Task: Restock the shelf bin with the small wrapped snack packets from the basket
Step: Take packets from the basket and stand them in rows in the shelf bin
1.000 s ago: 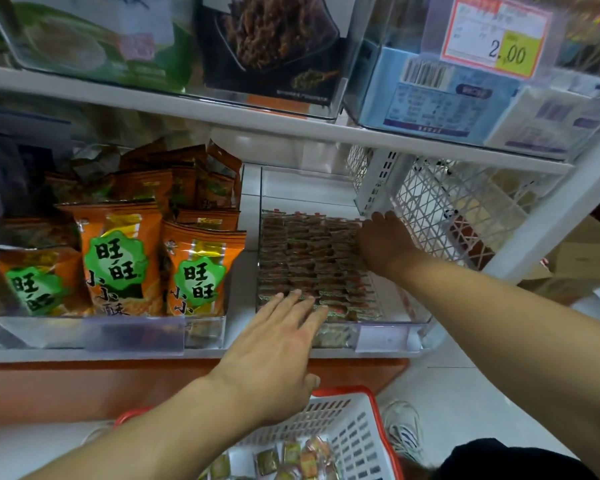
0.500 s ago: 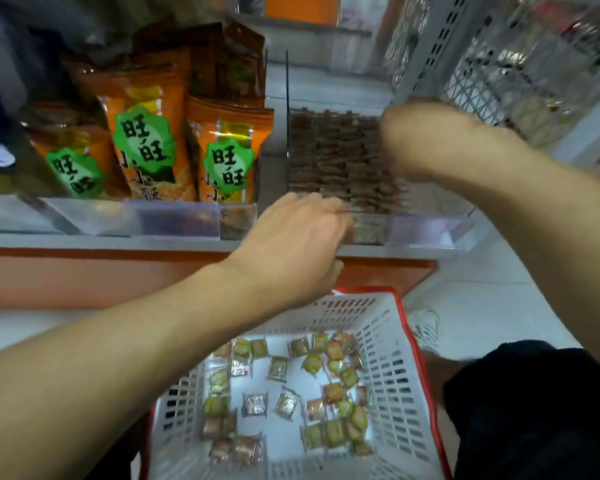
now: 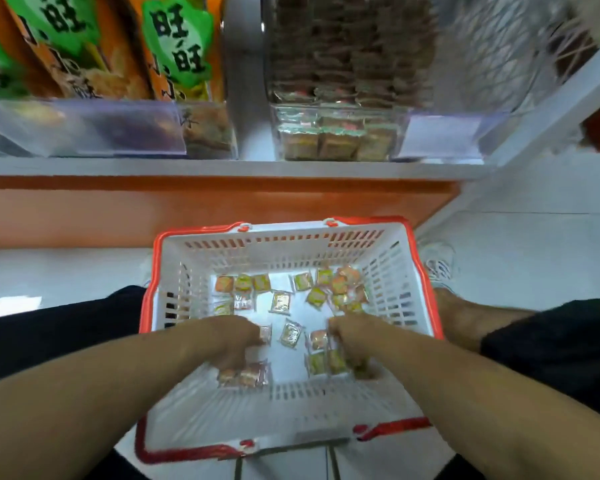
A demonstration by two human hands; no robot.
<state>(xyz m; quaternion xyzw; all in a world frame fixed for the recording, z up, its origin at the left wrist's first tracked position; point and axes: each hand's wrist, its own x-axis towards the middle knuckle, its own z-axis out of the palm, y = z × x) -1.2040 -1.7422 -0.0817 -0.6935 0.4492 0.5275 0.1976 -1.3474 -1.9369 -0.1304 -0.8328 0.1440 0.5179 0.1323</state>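
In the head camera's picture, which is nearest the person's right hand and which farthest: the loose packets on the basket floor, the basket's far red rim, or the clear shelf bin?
From the right hand:
1. Small wrapped snack packets, on the white basket floor, right at the fingers.
2. Far red rim of the white plastic basket, ahead of the hand.
3. Clear plastic shelf bin holding stacked packets, up on the shelf beyond the basket.
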